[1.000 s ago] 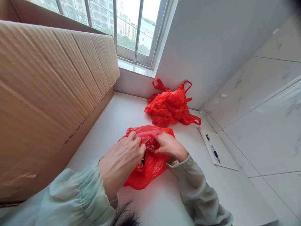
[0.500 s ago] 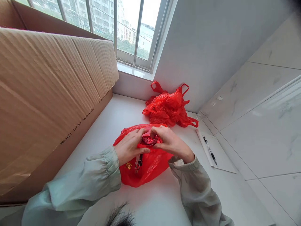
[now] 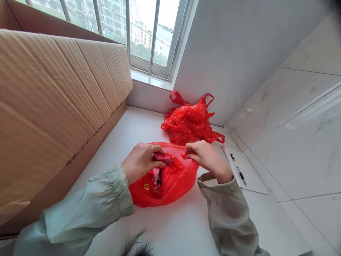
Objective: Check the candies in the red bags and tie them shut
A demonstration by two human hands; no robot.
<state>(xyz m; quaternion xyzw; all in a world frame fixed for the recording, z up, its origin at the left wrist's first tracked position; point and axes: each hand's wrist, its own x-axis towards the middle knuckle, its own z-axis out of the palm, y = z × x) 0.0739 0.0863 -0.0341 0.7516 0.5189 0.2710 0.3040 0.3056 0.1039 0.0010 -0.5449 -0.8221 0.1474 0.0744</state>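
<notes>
A red plastic bag (image 3: 178, 188) lies spread on the white table, its thin film letting dark and yellow print show through at the left. My left hand (image 3: 142, 160) is closed on a small dark-red shiny packet (image 3: 163, 159) above the bag; its far end touches bunched red film. To the right, my right hand (image 3: 205, 156) pinches a bit of the same bag between thumb and fingers. What the packet contains is hidden.
A large cardboard box (image 3: 66, 89) stands at the left by the barred window. Behind the bag sits a heap of red plastic bags (image 3: 190, 122) against the wall. A notebook (image 3: 250, 174) carrying a black pen (image 3: 238, 169) lies at the right.
My hands have moved apart. The left now holds the dark-red packet and has shifted left; the right has drawn to the right, pulling a piece of the bag.
</notes>
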